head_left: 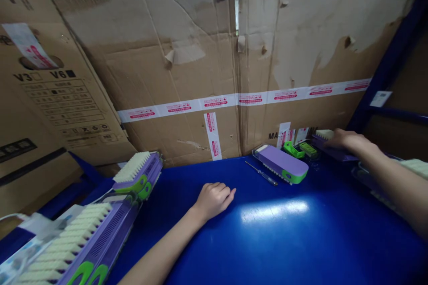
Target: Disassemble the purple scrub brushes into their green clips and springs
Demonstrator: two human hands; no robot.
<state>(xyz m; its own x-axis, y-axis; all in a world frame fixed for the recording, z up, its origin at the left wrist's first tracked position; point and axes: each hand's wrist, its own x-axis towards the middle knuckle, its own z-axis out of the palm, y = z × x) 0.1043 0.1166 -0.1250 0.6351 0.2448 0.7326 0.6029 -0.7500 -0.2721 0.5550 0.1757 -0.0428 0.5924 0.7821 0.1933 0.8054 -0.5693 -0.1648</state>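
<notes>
My left hand (216, 199) rests on the blue tabletop (267, 245) with its fingers curled in and nothing visible in them. At the far right my right hand (347, 139) reaches to the back and has its fingers over a purple device (339, 155) with a cream ribbed end. Part of that device is hidden by the hand. Just left of it lie a bright green plastic part (293, 149) and a small green-and-dark piece (308, 149). A purple device with a green end (282, 163) lies ribbed side down beside a thin screwdriver (261, 173).
Several purple devices with cream ribs (96, 236) are lined up along the left side, near a white power strip (40, 227). Another ribbed device (416, 167) sits under my right forearm's side. Taped cardboard (187, 75) walls the back; a blue frame post (377, 71) stands right.
</notes>
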